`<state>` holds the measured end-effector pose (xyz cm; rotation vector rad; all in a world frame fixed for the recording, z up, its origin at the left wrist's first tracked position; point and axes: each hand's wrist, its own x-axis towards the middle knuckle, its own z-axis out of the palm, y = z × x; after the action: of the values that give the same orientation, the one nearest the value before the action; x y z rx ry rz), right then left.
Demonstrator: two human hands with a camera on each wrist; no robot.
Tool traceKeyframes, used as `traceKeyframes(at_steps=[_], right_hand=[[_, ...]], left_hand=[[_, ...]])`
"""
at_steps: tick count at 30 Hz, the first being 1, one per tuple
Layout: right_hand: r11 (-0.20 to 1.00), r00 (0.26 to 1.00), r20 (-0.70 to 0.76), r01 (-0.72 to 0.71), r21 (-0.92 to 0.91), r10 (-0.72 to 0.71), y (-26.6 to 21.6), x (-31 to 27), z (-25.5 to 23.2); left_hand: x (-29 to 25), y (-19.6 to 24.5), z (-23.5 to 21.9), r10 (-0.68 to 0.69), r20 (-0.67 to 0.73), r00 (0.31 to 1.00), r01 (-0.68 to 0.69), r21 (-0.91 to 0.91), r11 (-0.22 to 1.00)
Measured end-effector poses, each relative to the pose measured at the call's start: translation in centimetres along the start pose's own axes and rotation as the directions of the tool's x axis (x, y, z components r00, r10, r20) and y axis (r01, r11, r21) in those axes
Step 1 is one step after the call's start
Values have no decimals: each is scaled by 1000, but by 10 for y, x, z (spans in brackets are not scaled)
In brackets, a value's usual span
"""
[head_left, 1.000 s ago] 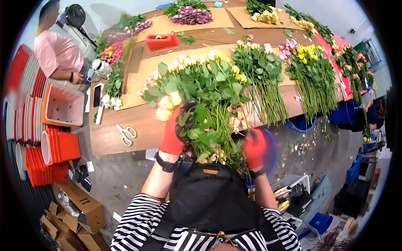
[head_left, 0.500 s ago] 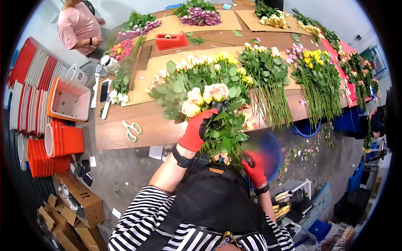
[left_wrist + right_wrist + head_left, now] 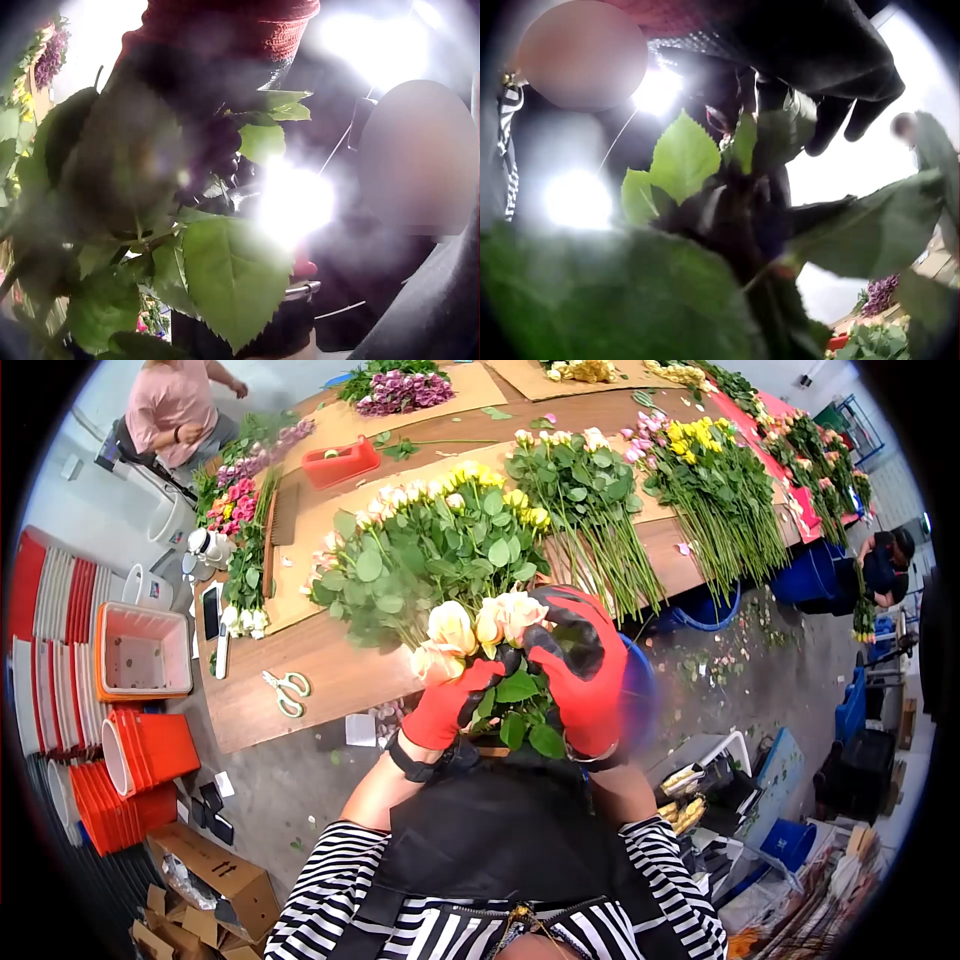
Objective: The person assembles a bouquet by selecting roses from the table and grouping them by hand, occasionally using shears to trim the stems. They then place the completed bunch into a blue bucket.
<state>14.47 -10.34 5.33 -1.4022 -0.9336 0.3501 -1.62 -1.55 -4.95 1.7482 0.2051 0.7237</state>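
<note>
Peach roses (image 3: 450, 628) are bunched in front of the black apron, blooms toward the table. My left hand (image 3: 440, 712), in a red glove with black palm and fingertips, grips their stems just under the blooms. My right hand (image 3: 592, 695), gloved the same way, is curved round the rightmost peach rose (image 3: 520, 610), thumb and fingertips at its petals. Green rose leaves (image 3: 520, 710) hang between the two hands. In the left wrist view a serrated leaf (image 3: 236, 277) covers much of the grip. Black gloved fingers (image 3: 847, 64) bend over the leaves in the right wrist view.
Behind the hands, a large rose bunch (image 3: 430, 550) lies on the wooden table (image 3: 260, 705). Green-handled scissors (image 3: 288, 692) lie near its left edge. A red tape dispenser (image 3: 340, 463) stands farther back. A blue bucket (image 3: 640, 680) sits below, right. Orange bins (image 3: 150, 745) line the left.
My right hand has come up from low on the right to the rose blooms. The left hand keeps its grip; the roses first swung right, then settled upright in front.
</note>
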Motion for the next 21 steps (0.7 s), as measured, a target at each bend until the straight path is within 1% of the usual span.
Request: traceKeyframes(at_steps=[2, 3, 4, 5, 6, 7, 8, 9, 10, 11, 12, 13, 14, 16, 17, 18, 20, 21], right_hand=[[990, 992, -91, -77, 118, 88, 2, -6, 2], [929, 979, -42, -174, 326, 198, 6, -5, 2], [855, 945, -13, -290, 430, 327, 5, -6, 0], [756, 895, 29, -393, 524, 446, 2, -8, -2], [761, 901, 25, -380, 526, 433, 11, -11, -6], [766, 907, 21, -367, 528, 421, 21, -13, -9], [771, 913, 17, -354, 530, 408, 30, -16, -13], [846, 937, -38, -295, 445, 347, 42, -21, -18], [850, 944, -69, -256, 461, 321, 44, -21, -23], [853, 950, -100, -215, 475, 295, 45, -22, -27], [855, 955, -130, -174, 488, 268, 47, -22, -32], [835, 941, -143, -193, 516, 306, 33, -20, -33], [813, 925, -157, -211, 543, 345, 16, -18, -35], [916, 940, -173, -226, 332, 294, 4, -21, -36], [949, 947, -180, -226, 219, 267, 1, -23, -35], [989, 973, -188, -117, 87, 132, 3, -22, -33], [982, 990, -85, -125, -142, 114, -10, -23, -30], [954, 996, -64, -73, -292, 56, -25, -18, -27]], left_hand=[[2, 2, 3, -6, -14, 1000, 5, -43, 999], [4, 4, 4, 31, -10, 999, -31, -14, 999], [5, 6, 5, -14, -5, 1000, 14, -19, 1000], [7, 7, 5, -58, 0, 998, 58, -24, 998], [8, 9, 5, -103, 4, 995, 103, -28, 994], [13, 25, 6, -288, -4, 958, 287, -71, 955], [13, 26, 7, -268, -4, 963, 267, -65, 961], [13, 27, 7, -247, -4, 969, 247, -59, 967], [8, 11, 8, -17, 7, 1000, 17, -6, 1000], [6, 3, 8, 105, 13, 994, -106, 16, 994], [4, -5, 8, 227, 18, 974, -227, 37, 973], [3, -8, 8, 239, 7, 971, -239, 31, 970], [5, -7, 9, 256, 14, 966, -257, 63, 964], [8, -7, 12, 290, 29, 956, -292, 126, 948], [6, -4, 12, 224, 48, 973, -229, 194, 954], [5, 1, 13, 157, 63, 986, -168, 261, 950], [7, 19, 17, 42, 79, 996, -56, 191, 980], [8, 25, 20, -15, 91, 996, 1, 157, 988]])
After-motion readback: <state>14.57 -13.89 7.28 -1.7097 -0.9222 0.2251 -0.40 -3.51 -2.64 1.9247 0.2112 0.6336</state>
